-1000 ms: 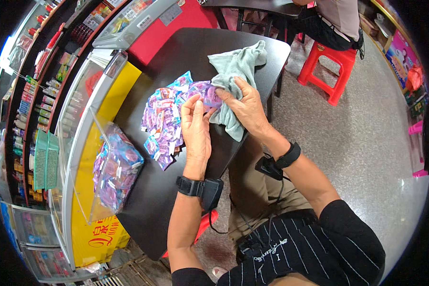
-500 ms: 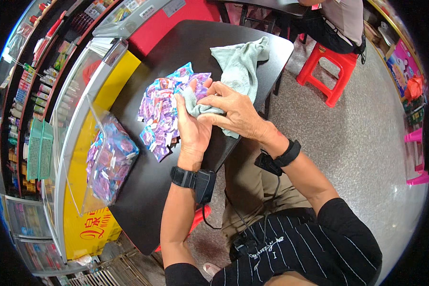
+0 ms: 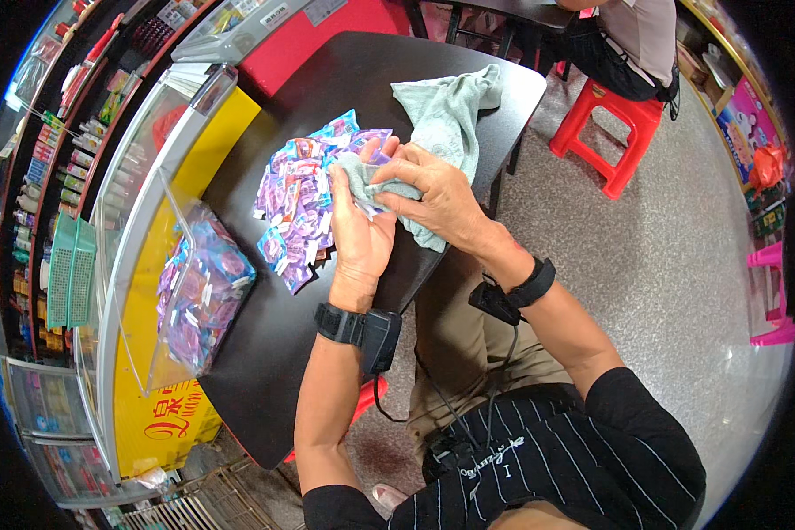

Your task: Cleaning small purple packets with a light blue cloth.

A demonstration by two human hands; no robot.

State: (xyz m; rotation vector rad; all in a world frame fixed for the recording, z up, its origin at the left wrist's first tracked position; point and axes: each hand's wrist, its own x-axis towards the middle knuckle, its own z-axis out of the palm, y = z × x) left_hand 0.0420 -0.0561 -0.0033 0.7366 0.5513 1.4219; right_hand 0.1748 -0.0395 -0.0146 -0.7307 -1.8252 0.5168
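My left hand is palm up over the right edge of a pile of small purple and blue packets. Its thumb is bent in and its fingertips show past a grey-green cloth. A bit of purple and white shows between palm and cloth; most of what lies there is hidden. From the right, my right hand pinches the cloth and presses it onto the left palm. The cloth's wide end spreads over the dark table beyond my right hand.
A clear plastic box full of similar packets is at the table's left side, against a yellow-fronted display counter. Shelves of goods and a green basket stand farther left. At the far right, a person sits on a red stool.
Both hands have shifted slightly, and the cloth between them is more bunched over the left palm. The right fingers have moved a little across it. The pile looks the same.
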